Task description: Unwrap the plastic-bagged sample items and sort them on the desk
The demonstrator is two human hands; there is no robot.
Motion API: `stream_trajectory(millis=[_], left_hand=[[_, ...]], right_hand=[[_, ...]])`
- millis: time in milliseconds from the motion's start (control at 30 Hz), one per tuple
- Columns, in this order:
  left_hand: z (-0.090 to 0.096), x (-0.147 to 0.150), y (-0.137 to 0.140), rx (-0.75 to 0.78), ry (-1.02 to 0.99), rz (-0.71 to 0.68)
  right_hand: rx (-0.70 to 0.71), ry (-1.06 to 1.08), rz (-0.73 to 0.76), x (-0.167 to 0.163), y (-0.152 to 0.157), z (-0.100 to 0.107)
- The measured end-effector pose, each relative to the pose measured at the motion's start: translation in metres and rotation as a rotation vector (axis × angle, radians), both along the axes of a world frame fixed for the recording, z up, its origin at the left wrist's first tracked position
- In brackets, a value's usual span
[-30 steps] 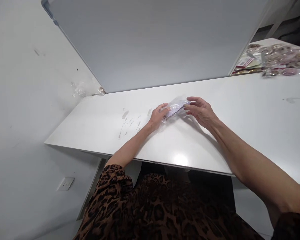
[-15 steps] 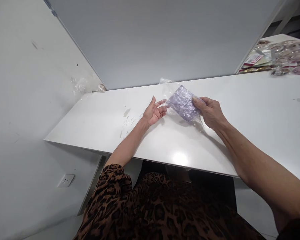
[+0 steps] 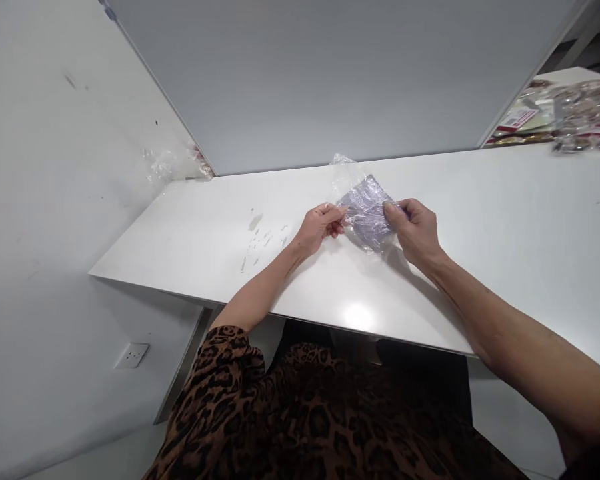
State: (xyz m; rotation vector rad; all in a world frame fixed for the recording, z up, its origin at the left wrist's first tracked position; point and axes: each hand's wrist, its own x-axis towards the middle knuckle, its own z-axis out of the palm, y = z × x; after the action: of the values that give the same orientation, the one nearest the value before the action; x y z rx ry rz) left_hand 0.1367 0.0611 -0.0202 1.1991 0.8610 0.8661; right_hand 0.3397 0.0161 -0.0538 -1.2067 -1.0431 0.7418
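Both hands are up over the bench (image 3: pixel 330 293) now, and between them hangs a small clear plastic bag (image 3: pixel 367 210) with something flat and pale purple inside. The bag sits right in the gap between the two hands, lifted just off the bench top, tilted so it reads as a diamond: one corner points away from the person toward the grey panel (image 3: pixel 320 80) behind, and the loose clear end of the plastic pokes up beyond the left hand's fingertips. Its longer run goes roughly from hand to hand, slanting a little.

The left hand (image 3: pixel 321 227) is curled, thumb and fingertips pinched on the near-left edge of the bag; the other fingers are folded in, not spread. The right hand (image 3: pixel 414 227) is closed on the right edge, thumb on top of the plastic, fingers tucked beneath it where they cannot be seen. Both grips are on the bag itself, so neither hand is nearer; each has a side.

Out to the left of the left hand, the bench shows some pale smudges (image 3: pixel 260 237). Well off to the right, beyond the right hand, a heap of other packets (image 3: pixel 565 117) lies at the far end. A scrap of clear plastic (image 3: pixel 173 167) rests in the far-left corner against the wall.
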Motion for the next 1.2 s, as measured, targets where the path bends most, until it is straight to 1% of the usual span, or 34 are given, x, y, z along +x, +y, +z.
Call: stream_trajectory(millis=[67,133,167,233,267,300,333,367,433,467,500,533,567,633,700,767,800,867,933,967,1000,1100,1167,1200], left_hand=[[0.006,-0.002,0.001,0.062,-0.099,-0.023],[0.009,-0.004,0.001,0.155,-0.152,0.02],[0.01,-0.004,0.001,0.207,-0.164,0.083],[0.008,-0.002,0.0,0.281,-0.146,0.256],[0.005,0.0,-0.001,0.288,-0.12,0.322],[0.001,0.002,-0.002,0.269,-0.089,0.35],[-0.003,0.005,-0.002,0.227,-0.066,0.33],[-0.008,0.009,-0.003,0.168,-0.058,0.267],[-0.019,0.016,-0.005,0.036,-0.074,0.094],[-0.024,0.019,-0.005,-0.017,-0.08,0.032],[-0.028,0.022,-0.005,-0.049,-0.074,0.006],[-0.032,0.023,-0.005,-0.051,-0.051,0.018],[-0.034,0.023,-0.005,-0.02,-0.009,0.06],[-0.036,0.021,-0.005,0.121,0.116,0.181],[-0.034,0.018,-0.007,0.28,0.258,0.266],[-0.03,0.015,-0.01,0.385,0.349,0.278],[-0.028,0.013,-0.012,0.415,0.363,0.268],[-0.025,0.011,-0.011,0.435,0.345,0.266],[-0.022,0.009,-0.007,0.395,0.274,0.286],[-0.021,0.008,-0.004,0.342,0.214,0.284],[-0.019,0.006,0.0,0.266,0.139,0.262],[-0.013,0.002,0.008,-0.014,-0.122,0.127],[-0.008,0.0,0.01,-0.154,-0.26,0.069],[-0.007,0.0,0.01,-0.194,-0.312,0.056]], right_hand=[[-0.1,0.225,0.105,-0.001,0.003,-0.003],[-0.19,0.41,0.149,0.0,0.006,-0.006],[-0.216,0.473,0.146,0.001,0.007,-0.007],[-0.222,0.548,0.128,0.004,0.009,-0.008],[-0.21,0.56,0.129,0.005,0.01,-0.008],[-0.197,0.557,0.14,0.006,0.011,-0.009],[-0.187,0.544,0.158,0.006,0.011,-0.01],[-0.182,0.526,0.18,0.005,0.011,-0.011],[-0.195,0.465,0.224,0.001,0.01,-0.012],[-0.203,0.423,0.228,-0.001,0.009,-0.012],[-0.202,0.373,0.214,-0.004,0.007,-0.012],[-0.19,0.312,0.179,-0.006,0.005,-0.012],[-0.166,0.241,0.135,-0.007,0.002,-0.011],[-0.098,0.067,0.064,-0.009,-0.003,-0.01],[-0.038,-0.118,0.063,-0.011,-0.008,-0.011],[-0.006,-0.256,0.083,-0.012,-0.01,-0.013],[0.006,-0.29,0.083,-0.011,-0.01,-0.014],[0.024,-0.263,0.067,-0.008,-0.007,-0.012],[0.023,-0.107,0.038,-0.002,-0.003,-0.005],[0.008,0.004,0.025,0.002,-0.001,0.001],[-0.022,0.124,0.014,0.006,0.001,0.007],[-0.153,0.433,-0.004,0.015,0.003,0.027],[-0.237,0.565,-0.021,0.017,0.003,0.036],[-0.265,0.607,-0.038,0.018,0.003,0.038]])
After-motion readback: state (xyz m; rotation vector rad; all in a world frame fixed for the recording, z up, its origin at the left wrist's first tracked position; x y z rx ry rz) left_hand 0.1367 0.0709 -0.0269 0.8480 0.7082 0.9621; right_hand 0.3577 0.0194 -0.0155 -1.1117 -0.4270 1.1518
